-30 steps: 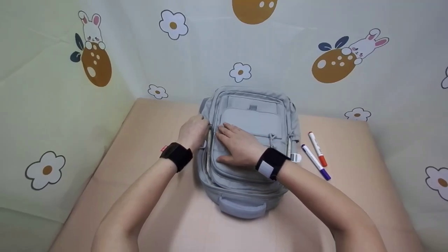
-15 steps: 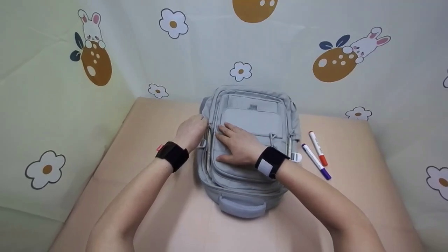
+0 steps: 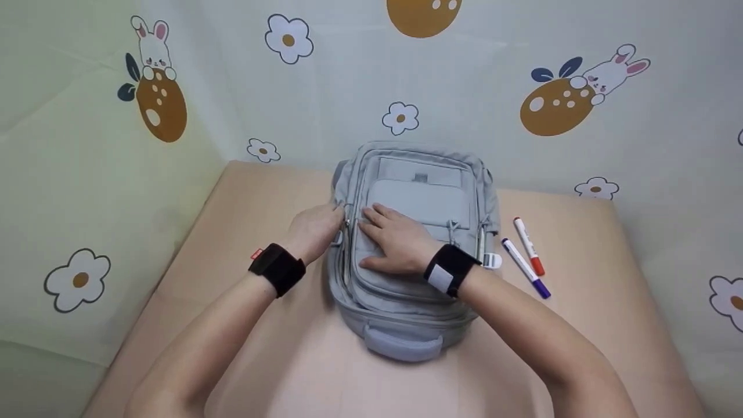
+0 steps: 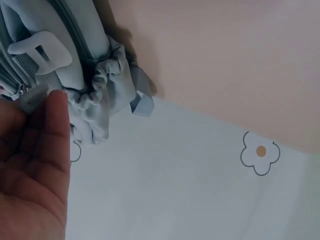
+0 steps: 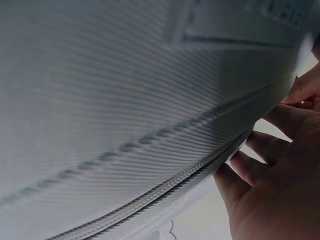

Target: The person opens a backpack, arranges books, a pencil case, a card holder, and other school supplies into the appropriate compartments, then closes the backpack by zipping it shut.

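A grey backpack [image 3: 415, 203] lies on the table with its carry handle [image 3: 403, 343] toward the person. At its left side, my left hand [image 3: 314, 232] pinches a zipper pull [image 4: 34, 99] between thumb and fingers; the left wrist view shows this grey tab beside a pale plastic buckle [image 4: 42, 52]. The zipper's teeth run along the bag's left edge. My right hand [image 3: 400, 241] rests spread on the bag's front panel, fingers extended toward the left edge, close to the left hand. Fabric and a zipper line [image 5: 150, 195] fill most of the right wrist view.
Right of the bag lie two capped markers, one red [image 3: 529, 246] and one purple [image 3: 526, 268]. The table [image 3: 244, 191] meets a pale curtain [image 3: 342, 87] printed with flowers and rabbits at the back and sides. A white buckle [image 3: 492, 260] sticks out at the bag's right side.
My left hand has moved a little toward the person and to the left along the bag's side, the zipper pull with it. The right hand, bag and markers stay put.
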Demonstrator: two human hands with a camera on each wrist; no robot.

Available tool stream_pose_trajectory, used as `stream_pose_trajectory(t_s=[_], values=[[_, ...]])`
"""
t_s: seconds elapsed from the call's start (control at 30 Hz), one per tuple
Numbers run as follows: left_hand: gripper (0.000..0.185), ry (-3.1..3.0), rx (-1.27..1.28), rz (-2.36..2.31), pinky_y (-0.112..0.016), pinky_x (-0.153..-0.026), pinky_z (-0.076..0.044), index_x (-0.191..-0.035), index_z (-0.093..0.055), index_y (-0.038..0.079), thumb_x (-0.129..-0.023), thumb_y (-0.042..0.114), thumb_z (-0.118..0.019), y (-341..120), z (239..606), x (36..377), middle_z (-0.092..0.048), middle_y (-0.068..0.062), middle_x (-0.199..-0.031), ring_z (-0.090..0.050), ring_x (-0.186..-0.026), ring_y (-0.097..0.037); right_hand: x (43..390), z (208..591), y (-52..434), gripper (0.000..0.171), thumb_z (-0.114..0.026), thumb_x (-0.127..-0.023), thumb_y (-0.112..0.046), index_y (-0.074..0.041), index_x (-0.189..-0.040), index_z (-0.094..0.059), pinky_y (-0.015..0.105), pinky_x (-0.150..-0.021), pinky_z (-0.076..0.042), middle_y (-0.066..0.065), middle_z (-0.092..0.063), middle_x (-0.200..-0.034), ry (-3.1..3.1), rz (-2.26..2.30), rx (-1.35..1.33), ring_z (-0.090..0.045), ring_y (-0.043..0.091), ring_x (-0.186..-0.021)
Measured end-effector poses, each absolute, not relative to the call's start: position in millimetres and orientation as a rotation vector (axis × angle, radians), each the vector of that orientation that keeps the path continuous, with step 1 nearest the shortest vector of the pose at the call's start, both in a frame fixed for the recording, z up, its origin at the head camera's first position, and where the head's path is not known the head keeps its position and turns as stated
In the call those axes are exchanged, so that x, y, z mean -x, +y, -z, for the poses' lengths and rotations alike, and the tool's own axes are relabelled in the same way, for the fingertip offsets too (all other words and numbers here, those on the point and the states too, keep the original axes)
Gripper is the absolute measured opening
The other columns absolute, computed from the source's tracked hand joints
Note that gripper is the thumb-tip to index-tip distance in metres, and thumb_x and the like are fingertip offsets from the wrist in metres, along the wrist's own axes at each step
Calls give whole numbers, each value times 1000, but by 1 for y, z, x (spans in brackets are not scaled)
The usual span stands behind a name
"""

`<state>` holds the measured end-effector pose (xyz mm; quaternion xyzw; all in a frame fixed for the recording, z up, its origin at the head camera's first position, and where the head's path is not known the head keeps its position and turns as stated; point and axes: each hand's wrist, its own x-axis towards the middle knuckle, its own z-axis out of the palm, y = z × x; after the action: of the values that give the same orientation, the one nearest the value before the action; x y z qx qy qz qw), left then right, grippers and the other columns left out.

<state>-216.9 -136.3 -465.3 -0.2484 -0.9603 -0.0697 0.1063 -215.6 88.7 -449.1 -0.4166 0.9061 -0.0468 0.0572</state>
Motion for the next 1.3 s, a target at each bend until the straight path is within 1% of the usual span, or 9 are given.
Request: stream_pose_trajectory(t_s=[0.17,0.3,0.37,0.63,0.8,0.93,1.07,1.2,1.3], values=[[7,-2814,711,225,-51,-64,-54,-96,-60,2,-94,-3,-56,-134,468,216,-66,-15,-89,-66,-78,-37,216,449,89,84,-60,-94,-61,-6,-156,-41,43,-123,-18,14,-24,-167,2745,156,1253,-16,34,-154],[4,-2790,693,285,-52,-65,-54,-96,-61,1,-97,2,-57,-132,471,216,-66,-16,-91,-65,-80,-38,216,450,90,85,-60,-94,-63,-8,-156,-42,42,-123,-19,13,-25,-167,2759,180,1235,-16,32,-154],[7,-2777,683,314,-52,-66,-53,-94,-60,1,-98,6,-58,-132,472,216,-65,-16,-91,-64,-80,-37,213,450,91,86,-59,-94,-64,-8,-157,-40,42,-123,-19,12,-25,-167,2760,187,1239,-16,31,-155],[13,-2755,693,353,-51,-65,-52,-88,-63,3,-98,11,-65,-134,473,216,-64,-14,-91,-64,-81,-36,181,450,99,89,-59,-94,-64,-7,-159,-35,43,-122,-19,14,-23,-167,2734,172,1360,-17,32,-154],[8,-2748,738,322,-51,-65,-53,-90,-65,4,-94,9,-69,-134,471,217,-65,-14,-94,-65,-83,-36,162,453,103,86,-62,-95,-58,-7,-158,-36,44,-123,-19,15,-23,-167,2710,173,1406,-15,33,-155],[4,-2728,756,267,-52,-64,-54,-93,-67,4,-94,7,-66,-134,472,218,-66,-15,-96,-65,-82,-36,156,458,104,82,-66,-95,-51,-7,-158,-37,43,-123,-20,17,-27,-165,2723,144,1427,-18,33,-154],[8,-2708,735,292,-51,-62,-53,-90,-65,4,-96,7,-62,-134,473,217,-67,-14,-91,-66,-79,-36,156,462,106,79,-69,-95,-44,-7,-157,-38,43,-122,-22,17,-29,-164,2738,124,1439,-21,33,-153],[14,-2678,720,334,-50,-61,-52,-85,-63,6,-98,8,-63,-136,474,215,-66,-11,-83,-65,-75,-35,157,463,107,76,-69,-96,-42,-8,-157,-39,43,-122,-23,16,-30,-164,2737,135,1440,-21,33,-153],[13,-2667,723,355,-51,-61,-52,-86,-62,6,-98,8,-64,-138,472,213,-65,-10,-82,-65,-75,-35,157,463,107,76,-69,-96,-41,-9,-157,-39,43,-121,-23,16,-29,-164,2733,145,1432,-21,32,-153]])
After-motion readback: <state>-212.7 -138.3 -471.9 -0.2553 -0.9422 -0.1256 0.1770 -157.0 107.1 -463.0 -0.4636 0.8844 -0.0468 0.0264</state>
